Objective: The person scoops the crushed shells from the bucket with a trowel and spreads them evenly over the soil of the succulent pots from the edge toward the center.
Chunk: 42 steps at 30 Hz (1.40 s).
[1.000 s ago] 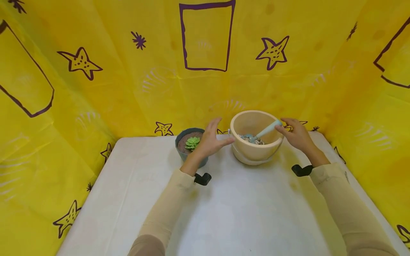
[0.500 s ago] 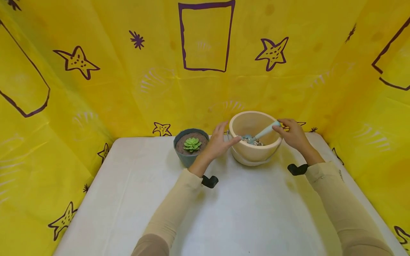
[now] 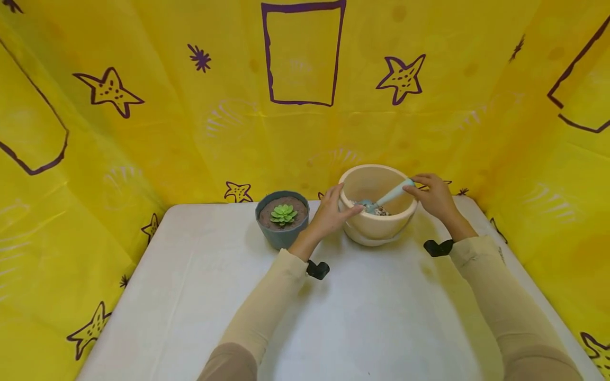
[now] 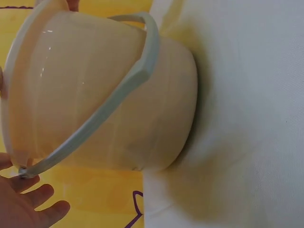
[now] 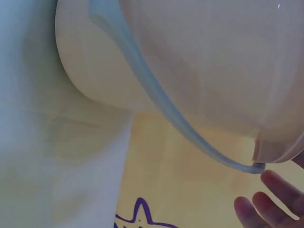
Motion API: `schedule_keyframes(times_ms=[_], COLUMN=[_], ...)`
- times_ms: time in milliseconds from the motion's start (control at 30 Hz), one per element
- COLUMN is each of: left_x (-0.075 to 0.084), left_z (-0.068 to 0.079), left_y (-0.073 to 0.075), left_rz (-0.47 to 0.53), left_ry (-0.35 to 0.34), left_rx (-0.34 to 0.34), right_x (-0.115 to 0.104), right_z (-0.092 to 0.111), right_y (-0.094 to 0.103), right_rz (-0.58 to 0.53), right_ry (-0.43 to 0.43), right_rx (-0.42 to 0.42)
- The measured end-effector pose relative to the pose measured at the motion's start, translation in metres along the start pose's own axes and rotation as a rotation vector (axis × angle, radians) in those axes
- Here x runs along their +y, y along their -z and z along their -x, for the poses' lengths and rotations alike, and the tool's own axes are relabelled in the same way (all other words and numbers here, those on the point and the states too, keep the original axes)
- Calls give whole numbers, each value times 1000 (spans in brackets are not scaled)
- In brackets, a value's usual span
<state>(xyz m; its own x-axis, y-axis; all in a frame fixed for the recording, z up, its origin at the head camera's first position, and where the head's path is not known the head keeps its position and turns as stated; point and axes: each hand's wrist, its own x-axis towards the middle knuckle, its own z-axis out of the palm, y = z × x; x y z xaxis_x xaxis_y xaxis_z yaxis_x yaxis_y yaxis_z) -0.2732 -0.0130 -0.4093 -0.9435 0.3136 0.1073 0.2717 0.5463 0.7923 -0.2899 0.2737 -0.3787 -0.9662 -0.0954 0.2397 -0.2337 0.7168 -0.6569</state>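
A cream bucket (image 3: 381, 233) with a pale bail handle (image 4: 109, 104) stands upright at the table's back. Inside, a light-blue toy shovel (image 3: 393, 193) leans on the rim, its head among small mixed pebble-like bits (image 3: 381, 210). My left hand (image 3: 329, 214) is at the bucket's left rim, thumb along the near edge, other fingers spread outside by the handle's hinge. At the right rim, my right hand (image 3: 438, 198) has thumb and forefinger close around the shovel's end; whether they pinch it or the rim is hidden. Its other fingers (image 5: 270, 194) extend outside the bucket.
A blue-grey pot (image 3: 281, 238) with brown soil and a green succulent (image 3: 284, 214) stands just left of my left hand. The white table (image 3: 371, 312) meets a yellow cloth backdrop (image 3: 305, 132) with purple drawings at the back and sides.
My left hand has moved right, away from in front of the plant pot to the bucket's rim. The right hand stays beside the shovel's end, and the bucket stays in place.
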Motion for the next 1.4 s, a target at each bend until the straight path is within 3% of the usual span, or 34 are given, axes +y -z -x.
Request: schedule_keyframes(times_ms=[333, 433, 633, 767, 833, 1133, 1400], left_x=[-3, -3, -4, -4, -4, -4, -5], left_z=[-7, -8, -9, -9, -9, -8, -5], left_y=[0, 0, 1, 1, 1, -3, -7], left_rz=[26, 19, 12, -1, -2, 23, 32], left_ry=[14, 17, 26, 31, 35, 44, 33], left_rx=[30, 38, 34, 35, 36, 38, 28], right_x=[-34, -45, -62, -75, -80, -86, -73], right_z=[-9, -13, -23, -27, -28, -23, -15], right_y=[1, -3, -18, -25, -25, -13, -15], right_rz=[22, -50, -274, -261, -208, 78, 206], right_ry=[85, 39, -132, -171, -131, 191, 310], right_rx=[50, 23, -12, -30, -31, -2, -147])
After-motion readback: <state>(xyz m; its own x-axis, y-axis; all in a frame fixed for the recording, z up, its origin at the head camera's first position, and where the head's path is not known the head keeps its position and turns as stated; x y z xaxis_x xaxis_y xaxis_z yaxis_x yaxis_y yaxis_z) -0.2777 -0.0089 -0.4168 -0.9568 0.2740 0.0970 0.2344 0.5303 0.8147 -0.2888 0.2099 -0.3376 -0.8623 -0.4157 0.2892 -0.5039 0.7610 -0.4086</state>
